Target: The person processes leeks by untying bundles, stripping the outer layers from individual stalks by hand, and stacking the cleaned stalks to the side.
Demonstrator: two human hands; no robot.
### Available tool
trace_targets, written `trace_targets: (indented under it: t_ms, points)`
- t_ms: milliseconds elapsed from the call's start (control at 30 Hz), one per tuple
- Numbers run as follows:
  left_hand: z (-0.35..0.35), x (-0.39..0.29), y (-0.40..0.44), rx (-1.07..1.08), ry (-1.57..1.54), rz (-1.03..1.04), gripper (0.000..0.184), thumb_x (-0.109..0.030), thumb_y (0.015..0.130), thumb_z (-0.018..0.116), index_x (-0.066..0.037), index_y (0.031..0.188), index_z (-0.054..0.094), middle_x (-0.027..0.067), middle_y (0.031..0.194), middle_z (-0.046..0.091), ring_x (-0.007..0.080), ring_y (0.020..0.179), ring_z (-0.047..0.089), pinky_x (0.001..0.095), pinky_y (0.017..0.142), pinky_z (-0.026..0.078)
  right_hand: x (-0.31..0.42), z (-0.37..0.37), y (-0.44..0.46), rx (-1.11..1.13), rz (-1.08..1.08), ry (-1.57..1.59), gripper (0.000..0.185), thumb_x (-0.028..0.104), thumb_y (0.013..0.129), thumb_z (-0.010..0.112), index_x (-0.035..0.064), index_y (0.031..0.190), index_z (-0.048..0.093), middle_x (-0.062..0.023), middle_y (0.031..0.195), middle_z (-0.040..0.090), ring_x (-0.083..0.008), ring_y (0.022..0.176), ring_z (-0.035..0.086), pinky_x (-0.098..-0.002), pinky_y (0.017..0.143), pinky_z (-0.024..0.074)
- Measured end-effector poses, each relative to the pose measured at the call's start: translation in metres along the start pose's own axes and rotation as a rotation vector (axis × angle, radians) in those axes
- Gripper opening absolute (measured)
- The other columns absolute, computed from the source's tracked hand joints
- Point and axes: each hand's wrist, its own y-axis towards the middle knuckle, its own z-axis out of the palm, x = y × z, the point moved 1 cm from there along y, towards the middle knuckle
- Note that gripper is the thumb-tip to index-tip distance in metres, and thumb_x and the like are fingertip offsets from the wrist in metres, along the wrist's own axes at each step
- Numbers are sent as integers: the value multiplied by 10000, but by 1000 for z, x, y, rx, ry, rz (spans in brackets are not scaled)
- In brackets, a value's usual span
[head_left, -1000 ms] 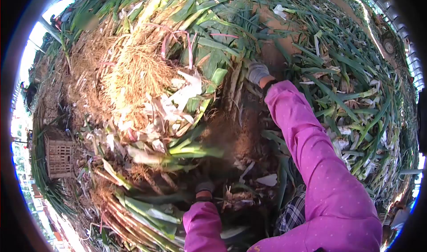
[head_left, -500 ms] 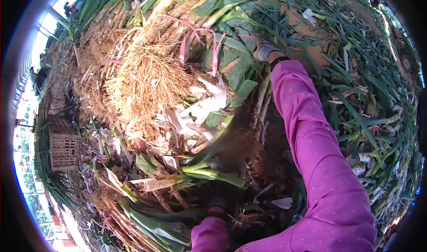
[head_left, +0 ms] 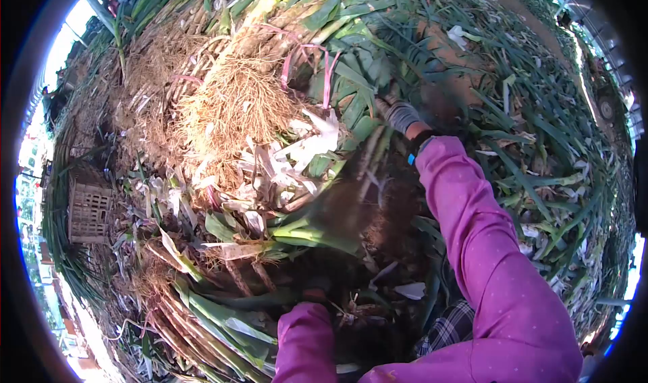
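My gloved right fingers [head_left: 399, 115] are curled around blurred leek stalks [head_left: 373, 155], which slant down beside the big root bundle [head_left: 236, 109]. My left hand [head_left: 314, 294] is in deep shadow; I cannot tell its grasp. Leaves litter the ground [head_left: 451, 89]; a slatted crate [head_left: 90, 213] stands at far left.

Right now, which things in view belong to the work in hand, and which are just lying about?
Seemingly in the work:
gloved right hand
left hand, mostly lost in shadow
blurred stalks near the right hand
rooted bundle

Apparently lying about:
crate
pale scraps
loose green leaves, picture's right side
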Motion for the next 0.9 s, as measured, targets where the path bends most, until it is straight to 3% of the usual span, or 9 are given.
trace_targets:
  t_ms: [100, 367, 500, 600, 700, 767, 800, 867, 900]
  points:
    - [2, 1, 2, -2, -23, 43, 415, -416, 783, 486, -170, 1116, 514, 178, 1147, 500, 332, 1084, 467, 500, 908, 317, 60, -72, -54, 171, 210, 133, 519, 503, 813, 489, 72, 1095, 556, -206, 1080, 568, -342, 999, 541, -384, 817, 432]
    - [-2, 14, 9, 8, -69, 177, 378, -403, 780, 488, -154, 1057, 555, 169, 1114, 531, 314, 1046, 504, 465, 874, 367, 94, -186, -249, -11, 316, 104, 376, 380, 800, 593, 26, 926, 607, -236, 825, 586, -378, 782, 577, -393, 679, 456]
    - [-3, 27, 9, 58, -22, 342, 364, -396, 779, 488, -146, 1028, 576, 164, 1097, 546, 305, 1028, 522, 448, 857, 392, 90, -214, -381, -22, 610, 444, 232, 202, 810, 605, -1, 922, 615, -119, 776, 635, -208, 667, 570, -318, 657, 453]
    - [-8, 35, 5, 101, -13, 596, 354, -391, 778, 489, -140, 1006, 591, 161, 1084, 558, 298, 1013, 536, 435, 844, 411, 68, -181, -457, 73, 679, 462, 209, 172, 818, 598, 5, 939, 626, -47, 768, 629, -139, 685, 536, -287, 667, 446]
    - [-3, 20, -4, 85, 27, 767, 347, -386, 777, 490, -135, 984, 607, 157, 1072, 570, 291, 999, 550, 422, 831, 429, 52, -164, -485, -43, 711, 650, 208, 223, 832, 583, 19, 842, 623, 54, 622, 482, -51, 563, 390, -231, 500, 343]
    - [-57, -14, -70, 202, 108, 565, 354, -373, 769, 511, -119, 1001, 595, 152, 1111, 558, 283, 976, 564, 402, 801, 455, 40, -169, -475, -133, 789, 960, 216, 243, 817, 600, 28, 822, 610, 28, 638, 517, -76, 552, 468, -244, 519, 416]
    - [-85, -38, -124, 260, 149, 466, 359, -367, 765, 522, -112, 1009, 589, 149, 1130, 553, 279, 965, 570, 392, 786, 468, 31, -179, -474, -33, 854, 837, 214, 260, 807, 615, 46, 806, 606, 7, 668, 554, -97, 555, 511, -252, 543, 477]
    - [-111, -83, -247, -39, 1, 889, 285, -318, 782, 551, -96, 949, 614, 136, 1080, 587, 275, 910, 591, 364, 732, 488, 67, -224, -461, -218, 808, 936, 234, 276, 808, 603, 47, 759, 595, 20, 622, 509, -77, 505, 470, -244, 486, 458]
    - [-94, -104, -285, 91, -284, 809, 273, -300, 802, 559, -98, 975, 622, 140, 965, 623, 290, 899, 593, 372, 738, 483, 84, -243, -464, -309, 784, 990, 247, 283, 809, 598, 47, 735, 589, 26, 599, 487, -67, 481, 449, -240, 458, 449]
